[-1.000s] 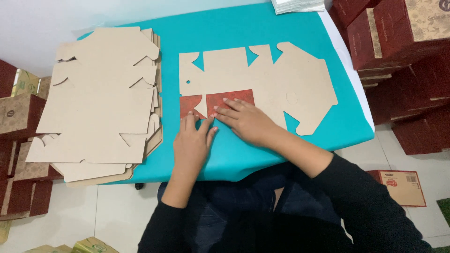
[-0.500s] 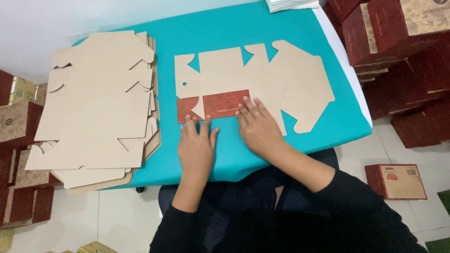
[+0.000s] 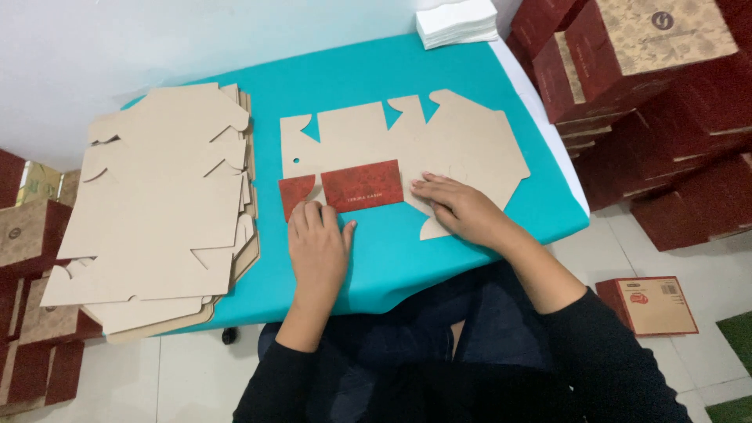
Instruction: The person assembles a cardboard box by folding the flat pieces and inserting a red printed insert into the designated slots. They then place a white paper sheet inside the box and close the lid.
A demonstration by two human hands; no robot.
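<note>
we have a flat die-cut cardboard box blank (image 3: 407, 153) lying on the teal table (image 3: 376, 70), plain brown side up, with its near flaps (image 3: 345, 188) turned over so their red printed face shows. our left hand (image 3: 317, 243) lies flat, fingers together, fingertips pressing the near edge of those red flaps; our right hand (image 3: 458, 207) lies palm down on the brown panel just to the right, fingers slightly spread. neither hand pinches or grasps anything, both simply press. we judge the step in hand to be creasing this first fold, and the next move seems to call for firm pressure along the fold line so the flaps stay down, while the right hand keeps the blank from sliding. to our left a tall stack of unfolded blanks (image 3: 160, 207) rests on the table, overhanging its near edge. red finished boxes (image 3: 650, 70) are piled at the right, partly cut off by the frame, more red boxes (image 3: 31, 235) are cropped at the left, and one small red box (image 3: 650, 304) lies on the floor. a white stack of sheets (image 3: 456, 22) sits at the far table edge, too small to identify. the crease itself is hidden under our fingers.
</note>
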